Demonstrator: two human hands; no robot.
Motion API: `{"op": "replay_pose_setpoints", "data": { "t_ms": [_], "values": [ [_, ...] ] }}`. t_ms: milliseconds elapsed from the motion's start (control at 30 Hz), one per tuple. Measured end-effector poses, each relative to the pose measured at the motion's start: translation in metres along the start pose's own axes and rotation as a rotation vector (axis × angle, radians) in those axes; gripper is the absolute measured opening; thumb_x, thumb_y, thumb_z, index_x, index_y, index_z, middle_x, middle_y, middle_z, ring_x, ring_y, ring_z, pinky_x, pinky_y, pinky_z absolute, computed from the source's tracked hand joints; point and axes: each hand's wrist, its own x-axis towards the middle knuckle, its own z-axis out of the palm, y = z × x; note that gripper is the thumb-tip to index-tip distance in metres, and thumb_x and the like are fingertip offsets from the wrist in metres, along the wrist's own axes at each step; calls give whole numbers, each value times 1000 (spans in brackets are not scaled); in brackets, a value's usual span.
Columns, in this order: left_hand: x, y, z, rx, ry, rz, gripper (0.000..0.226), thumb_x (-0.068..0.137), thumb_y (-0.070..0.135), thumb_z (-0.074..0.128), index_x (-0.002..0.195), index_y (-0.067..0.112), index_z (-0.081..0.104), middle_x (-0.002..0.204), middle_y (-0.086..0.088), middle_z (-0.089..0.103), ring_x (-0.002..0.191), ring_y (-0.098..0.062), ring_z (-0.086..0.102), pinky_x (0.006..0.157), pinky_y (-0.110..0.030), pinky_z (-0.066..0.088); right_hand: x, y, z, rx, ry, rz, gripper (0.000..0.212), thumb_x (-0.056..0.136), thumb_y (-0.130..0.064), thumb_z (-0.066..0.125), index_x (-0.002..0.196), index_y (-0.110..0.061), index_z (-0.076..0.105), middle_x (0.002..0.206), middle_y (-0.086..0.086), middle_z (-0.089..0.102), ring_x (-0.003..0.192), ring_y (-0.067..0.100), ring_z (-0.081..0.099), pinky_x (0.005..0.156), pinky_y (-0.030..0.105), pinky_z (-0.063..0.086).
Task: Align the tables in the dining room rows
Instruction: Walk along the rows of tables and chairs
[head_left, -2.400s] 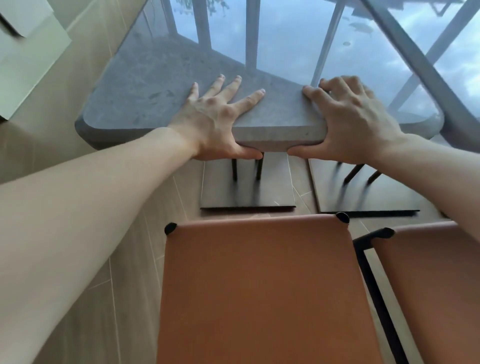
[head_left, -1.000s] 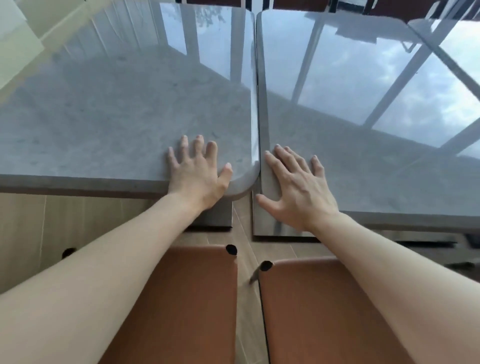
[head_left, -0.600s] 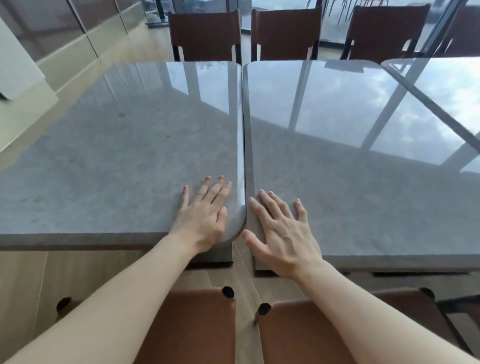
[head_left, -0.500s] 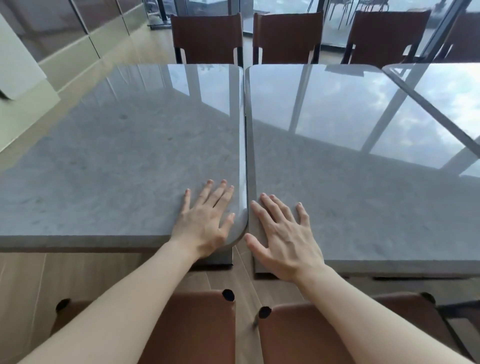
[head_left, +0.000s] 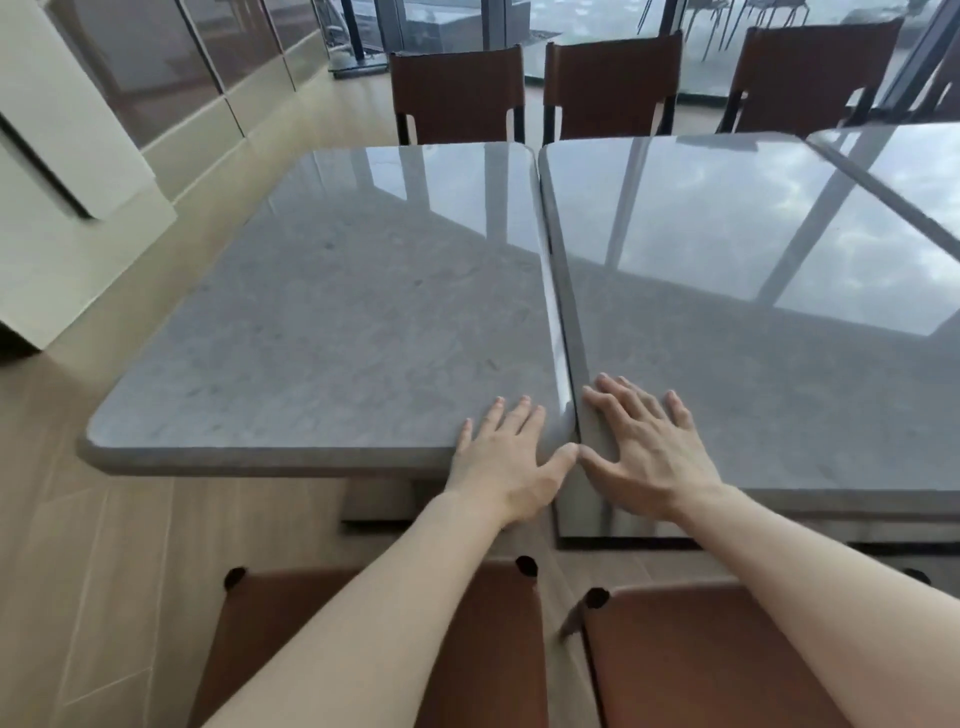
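Two grey stone-topped tables stand side by side with a thin seam between them. My left hand (head_left: 511, 457) lies flat, fingers spread, on the near right corner of the left table (head_left: 332, 332). My right hand (head_left: 647, 452) lies flat on the near left corner of the right table (head_left: 753, 332). The thumbs nearly touch across the seam. The near edges of the two tops do not line up: the right table's edge reaches closer to me than the left one's.
Two brown leather chairs (head_left: 395, 649) (head_left: 717, 660) stand right below my arms. Three more brown chairs (head_left: 457, 93) line the far side. A third table top (head_left: 904, 150) shows at far right. A cream cabinet (head_left: 62, 208) stands left on the wooden floor.
The view has lifted from looking down at the table edge to looking along both tops. My hands went from gripping the edge to lying flat at the seam and have edged closer together.
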Motion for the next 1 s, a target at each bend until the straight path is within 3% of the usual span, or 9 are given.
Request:
{"op": "replay_pose_setpoints", "data": {
  "t_ms": [67, 167, 300, 367, 433, 567, 767, 867, 1000],
  "values": [
    [-37, 12, -6, -135, -25, -16, 68, 102, 61, 31, 160, 28, 22, 168, 8, 16, 156, -14, 10, 126, -45, 4, 2, -19, -18, 57, -108, 101, 78, 91, -70, 41, 155, -29, 28, 169, -6, 14, 156, 14, 8, 126, 49, 4],
    [-100, 14, -30, -426, 111, -3, 60, 103, 50, 43, 157, 28, 31, 163, 7, 30, 150, -11, 25, 124, -35, 15, -7, -71, -63, 375, -265, 205, 73, 95, -58, 52, 150, -11, 39, 158, 11, 39, 146, 28, 35, 116, 37, 30],
    [-185, -7, -86, -769, 338, -47, 44, 105, 36, 48, 148, 29, 45, 151, 12, 44, 124, 1, 47, 101, -13, 34, -77, -152, -117, 759, -40, 100, 54, 101, -41, 53, 147, -14, 48, 149, 6, 53, 137, 22, 48, 106, 33, 37],
    [-222, -17, -112, -804, 434, -71, 37, 105, 31, 48, 142, 28, 50, 144, 13, 48, 106, 13, 50, 85, -4, 34, -117, -191, -136, 869, -15, 51, 49, 101, -37, 53, 145, -13, 52, 144, 3, 57, 134, 19, 51, 108, 34, 40],
    [-255, -25, -136, -828, 517, -77, 32, 105, 28, 48, 136, 27, 54, 143, 9, 51, 103, 16, 51, 82, 0, 34, -144, -234, -152, 942, 4, 31, 47, 102, -35, 52, 144, -13, 53, 143, 3, 58, 134, 19, 51, 112, 38, 39],
    [-326, -42, -189, -872, 563, -25, 30, 106, 29, 45, 133, 25, 56, 141, 0, 56, 120, -8, 58, 88, -11, 40, -194, -331, -188, 1096, 138, 34, 44, 103, -29, 48, 143, -12, 52, 144, 5, 58, 133, 19, 52, 114, 42, 40],
    [-484, -134, -247, -842, 653, 64, 31, 101, 32, 50, 131, 30, 57, 135, 13, 57, 110, 5, 56, 81, 0, 36, -278, -477, -198, 1215, 222, 2, 50, 96, -43, 47, 138, -17, 57, 135, 0, 63, 125, 17, 58, 109, 47, 45],
    [-561, -205, -258, -905, 723, 7, 35, 87, 44, 50, 119, 36, 62, 118, 21, 63, 104, 8, 60, 91, -18, 45, -312, -550, -186, 1266, 212, -56, 44, 98, -36, 49, 137, -18, 57, 134, 0, 63, 126, 19, 58, 106, 44, 48],
    [-641, -283, -266, -957, 731, -119, 34, 82, 47, 53, 111, 35, 66, 114, 16, 66, 116, -7, 63, 109, -39, 45, -342, -633, -164, 1330, 185, -80, 37, 94, -32, 53, 129, -23, 62, 123, -2, 67, 119, 17, 63, 106, 47, 50]
  ]
}}
